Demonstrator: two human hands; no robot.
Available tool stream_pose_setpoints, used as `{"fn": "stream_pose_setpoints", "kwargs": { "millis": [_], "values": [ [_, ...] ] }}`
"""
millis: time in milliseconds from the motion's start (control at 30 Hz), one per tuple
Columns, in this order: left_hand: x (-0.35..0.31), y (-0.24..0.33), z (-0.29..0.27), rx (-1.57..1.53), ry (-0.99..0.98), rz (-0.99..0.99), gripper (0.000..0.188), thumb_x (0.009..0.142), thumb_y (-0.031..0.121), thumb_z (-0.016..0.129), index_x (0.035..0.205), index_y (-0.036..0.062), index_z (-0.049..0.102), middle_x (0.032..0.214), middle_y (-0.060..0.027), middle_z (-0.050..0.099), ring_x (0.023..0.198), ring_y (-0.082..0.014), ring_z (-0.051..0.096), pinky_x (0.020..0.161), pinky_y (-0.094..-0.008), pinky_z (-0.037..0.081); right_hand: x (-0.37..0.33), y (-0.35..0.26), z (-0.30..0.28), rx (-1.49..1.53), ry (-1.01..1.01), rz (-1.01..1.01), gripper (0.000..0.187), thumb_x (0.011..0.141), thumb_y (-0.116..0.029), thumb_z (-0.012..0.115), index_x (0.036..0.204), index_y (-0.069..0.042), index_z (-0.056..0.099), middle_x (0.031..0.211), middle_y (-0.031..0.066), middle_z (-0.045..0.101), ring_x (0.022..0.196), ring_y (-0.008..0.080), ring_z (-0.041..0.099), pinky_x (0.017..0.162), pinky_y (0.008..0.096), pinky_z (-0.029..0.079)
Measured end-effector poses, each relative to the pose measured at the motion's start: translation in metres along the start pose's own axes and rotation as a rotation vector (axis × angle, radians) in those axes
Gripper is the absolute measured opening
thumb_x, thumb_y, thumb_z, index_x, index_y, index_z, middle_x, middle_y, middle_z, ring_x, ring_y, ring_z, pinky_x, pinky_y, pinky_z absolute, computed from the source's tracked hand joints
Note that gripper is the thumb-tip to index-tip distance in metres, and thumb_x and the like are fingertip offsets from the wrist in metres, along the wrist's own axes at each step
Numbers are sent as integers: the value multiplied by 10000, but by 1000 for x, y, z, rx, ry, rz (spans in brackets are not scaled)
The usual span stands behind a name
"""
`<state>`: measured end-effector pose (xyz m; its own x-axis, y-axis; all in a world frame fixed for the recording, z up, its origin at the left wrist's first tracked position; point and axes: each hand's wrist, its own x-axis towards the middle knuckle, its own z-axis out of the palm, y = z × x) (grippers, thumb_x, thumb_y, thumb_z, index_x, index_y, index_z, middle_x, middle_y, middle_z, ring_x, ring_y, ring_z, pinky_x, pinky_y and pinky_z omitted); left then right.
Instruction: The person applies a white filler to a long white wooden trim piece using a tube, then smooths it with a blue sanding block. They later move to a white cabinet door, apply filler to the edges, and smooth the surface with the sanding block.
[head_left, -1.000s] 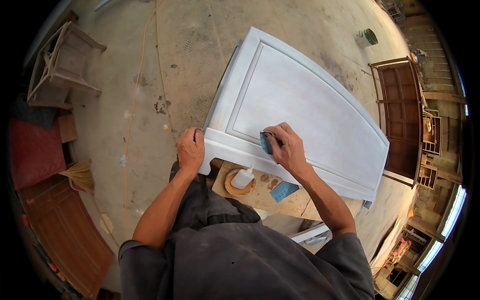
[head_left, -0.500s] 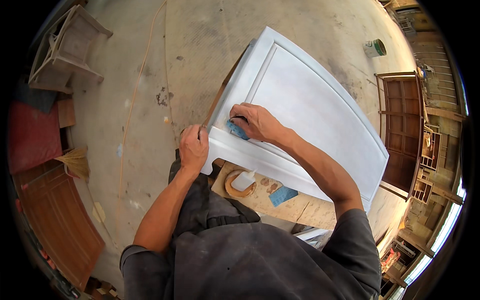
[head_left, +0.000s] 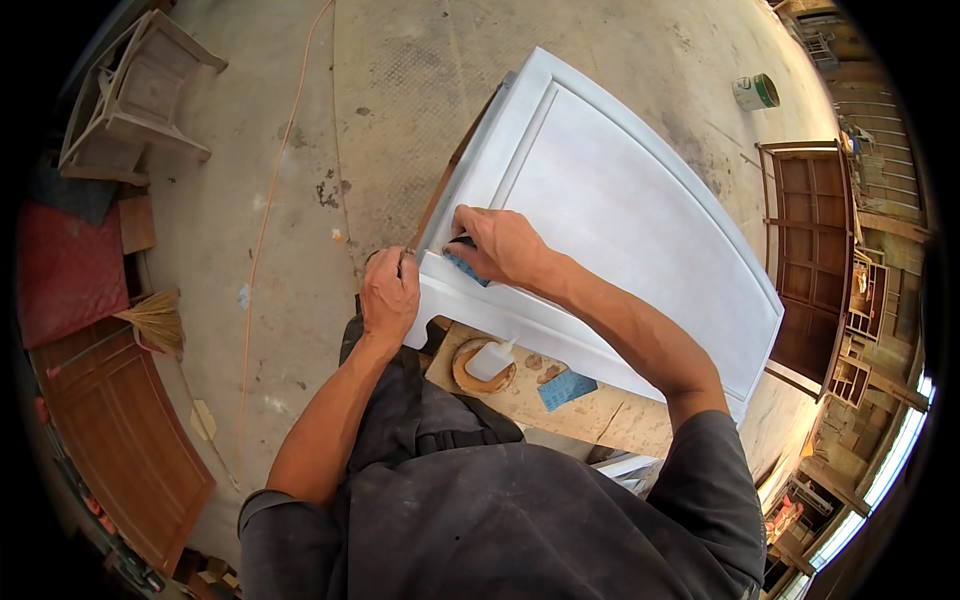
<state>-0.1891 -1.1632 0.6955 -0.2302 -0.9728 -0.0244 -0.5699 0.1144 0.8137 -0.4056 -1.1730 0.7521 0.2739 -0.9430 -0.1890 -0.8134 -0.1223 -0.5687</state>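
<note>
A white-painted panel (head_left: 620, 220) with a curved edge and a raised moulding lies flat in front of me. My right hand (head_left: 505, 248) is closed around blue sandpaper (head_left: 466, 264), pressed on the panel's near-left frame; something dark shows between the fingers and the paper. At the panel's near-left corner, my left hand (head_left: 390, 295) has its fingers curled over the edge. Below the cut-out near edge, a wooden board (head_left: 620, 425) carries another blue sandpaper sheet (head_left: 567, 389) and a white plastic bottle (head_left: 490, 360), which lies over a round brown thing.
An orange cord (head_left: 270, 190) runs along the floor to my left. Beyond it are a bare wooden chair (head_left: 160, 90), a straw broom (head_left: 155, 322) and a brown panelled door (head_left: 125, 430). At right stand a bucket (head_left: 757, 92) and a dark wooden frame (head_left: 810, 240).
My right hand and the sandpaper have shifted slightly left along the frame, closer to my left hand. The left hand keeps its hold on the corner.
</note>
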Motion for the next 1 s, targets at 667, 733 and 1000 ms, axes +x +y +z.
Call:
{"fn": "stream_pose_setpoints", "kwargs": {
  "millis": [667,733,1000],
  "values": [
    [-1,2,-1,-5,-11,-26,160,973,112,553,955,-15,649,953,-213,677,957,-436,607,855,-511,484,3,3,-1,30,15,68,286,878,-276,788,934,-38,639,877,140,728,833,369,707,713,450,559],
    [-1,0,-1,-11,-11,-25,161,974,114,554,954,-15,648,951,-214,675,958,-437,605,855,-512,483,8,6,-3,-3,43,96,296,870,-279,795,927,-28,649,871,145,731,823,367,708,708,446,558],
    [-2,-2,-1,-12,-14,-20,166,980,127,567,938,-18,637,949,-214,669,952,-437,599,842,-515,477,19,26,-30,180,18,271,358,855,-333,812,896,8,709,778,173,720,736,360,699,672,420,543]
  ]
}}
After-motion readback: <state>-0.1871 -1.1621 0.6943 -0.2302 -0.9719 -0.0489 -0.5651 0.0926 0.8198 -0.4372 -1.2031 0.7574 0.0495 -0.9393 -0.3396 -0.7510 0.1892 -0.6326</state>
